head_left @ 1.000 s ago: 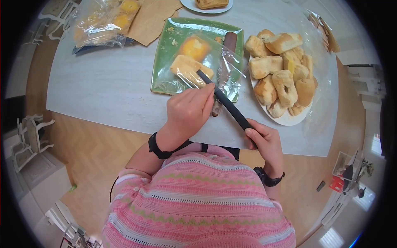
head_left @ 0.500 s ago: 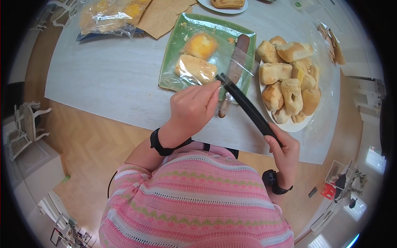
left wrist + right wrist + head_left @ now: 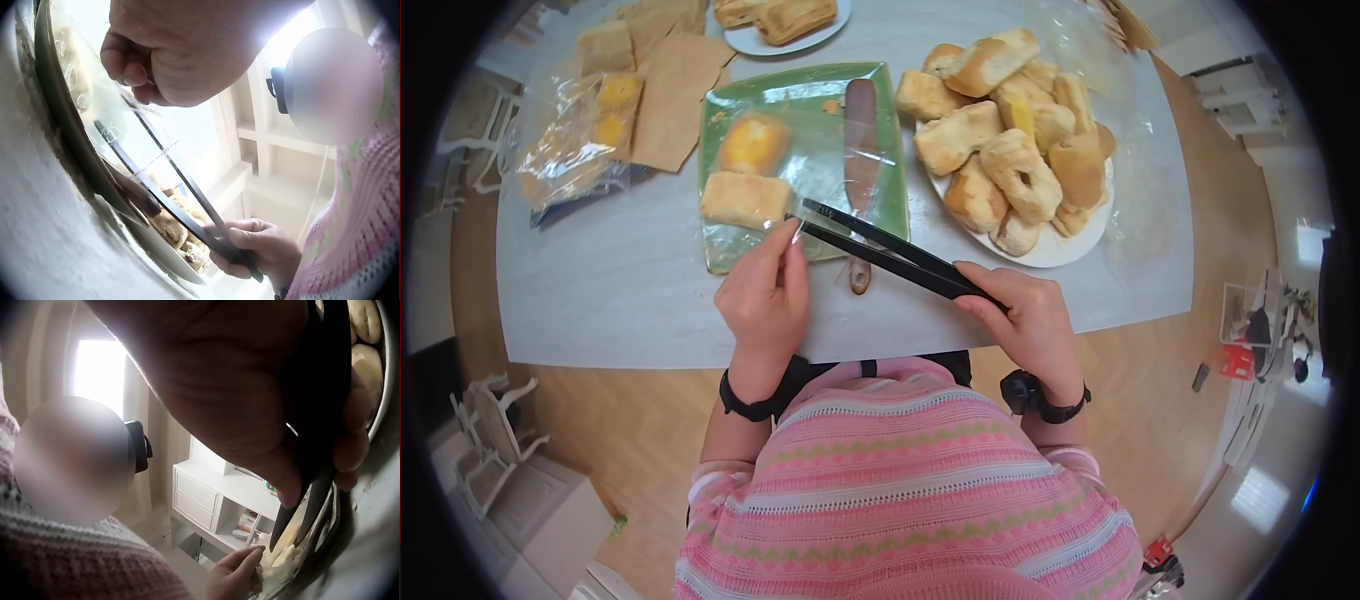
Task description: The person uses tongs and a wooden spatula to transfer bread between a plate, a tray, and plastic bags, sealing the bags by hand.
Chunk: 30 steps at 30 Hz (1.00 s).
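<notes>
Left grip, head view: pinching the near edge of a clear bag between thumb and fingers.
Right grip, head view: curled round the rear end of black tongs, with tips slightly apart, just beside the left grip.
Bag, head view: spread from the left grip away across a green plate.
Bread roll, head view: inside the bag, just beyond the left grip and a little to its left.
Yellow-centred bun, head view: inside the bag too, farther beyond the left grip, right behind the roll.
Brown utensil, head view: beyond and left of the right grip, partly under the bag's film.
Bread pieces, head view: heaped on a white oval plate, beyond the right grip.
Tongs, left wrist view: reaching from the right grip towards the left grip, with the bag's edge crossing them; impossible to tell whether inserted.
Right grip, right wrist view: darkly shadowed, wrapped round the tongs.
Left grip, right wrist view: pinching near the tongs' tips.
</notes>
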### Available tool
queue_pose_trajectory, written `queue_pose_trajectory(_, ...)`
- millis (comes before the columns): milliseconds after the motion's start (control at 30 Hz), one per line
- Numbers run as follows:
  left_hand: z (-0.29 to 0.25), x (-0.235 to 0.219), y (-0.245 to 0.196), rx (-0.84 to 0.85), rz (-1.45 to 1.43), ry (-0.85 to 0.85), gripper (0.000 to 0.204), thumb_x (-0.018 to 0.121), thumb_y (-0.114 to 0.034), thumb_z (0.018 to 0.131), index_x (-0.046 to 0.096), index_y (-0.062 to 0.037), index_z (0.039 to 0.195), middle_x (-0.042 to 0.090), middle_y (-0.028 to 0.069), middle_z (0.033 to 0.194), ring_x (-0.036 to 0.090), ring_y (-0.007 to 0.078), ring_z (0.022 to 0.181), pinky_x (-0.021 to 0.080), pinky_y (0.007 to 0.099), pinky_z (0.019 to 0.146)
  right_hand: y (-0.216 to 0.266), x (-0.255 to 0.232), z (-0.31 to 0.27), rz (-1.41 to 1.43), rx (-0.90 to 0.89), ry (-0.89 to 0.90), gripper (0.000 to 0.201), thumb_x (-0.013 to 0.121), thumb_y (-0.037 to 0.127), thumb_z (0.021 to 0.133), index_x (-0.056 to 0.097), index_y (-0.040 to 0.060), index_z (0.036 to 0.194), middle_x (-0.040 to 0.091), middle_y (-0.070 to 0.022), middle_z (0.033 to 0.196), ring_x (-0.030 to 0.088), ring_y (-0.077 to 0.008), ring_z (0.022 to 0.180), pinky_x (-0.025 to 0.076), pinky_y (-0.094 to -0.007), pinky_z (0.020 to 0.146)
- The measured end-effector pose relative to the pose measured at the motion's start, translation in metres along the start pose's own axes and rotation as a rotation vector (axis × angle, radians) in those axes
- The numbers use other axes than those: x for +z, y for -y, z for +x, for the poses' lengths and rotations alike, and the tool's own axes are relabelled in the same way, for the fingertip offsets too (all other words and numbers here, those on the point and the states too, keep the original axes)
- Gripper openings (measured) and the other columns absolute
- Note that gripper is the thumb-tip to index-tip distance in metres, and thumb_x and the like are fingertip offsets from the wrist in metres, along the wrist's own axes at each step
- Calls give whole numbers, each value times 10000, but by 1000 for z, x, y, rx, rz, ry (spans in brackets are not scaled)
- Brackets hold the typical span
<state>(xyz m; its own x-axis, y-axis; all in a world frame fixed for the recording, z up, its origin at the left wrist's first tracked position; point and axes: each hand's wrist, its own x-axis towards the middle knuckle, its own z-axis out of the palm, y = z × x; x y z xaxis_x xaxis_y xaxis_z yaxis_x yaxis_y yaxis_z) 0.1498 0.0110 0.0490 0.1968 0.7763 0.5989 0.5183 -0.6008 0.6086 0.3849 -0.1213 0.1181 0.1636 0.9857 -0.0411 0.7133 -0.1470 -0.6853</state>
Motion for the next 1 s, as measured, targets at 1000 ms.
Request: queue_pose_trajectory(1000, 2, 0, -13, -97, 62, 78, 151, 692, -16, 917, 742, -2, 1059, 669, 55, 676, 566, 78, 544, 451, 217, 517, -110, -59, -149, 894, 588, -285, 347, 612, 80, 971, 633, -25, 1301, 664, -49, 804, 570, -89, 584, 438, -229, 515)
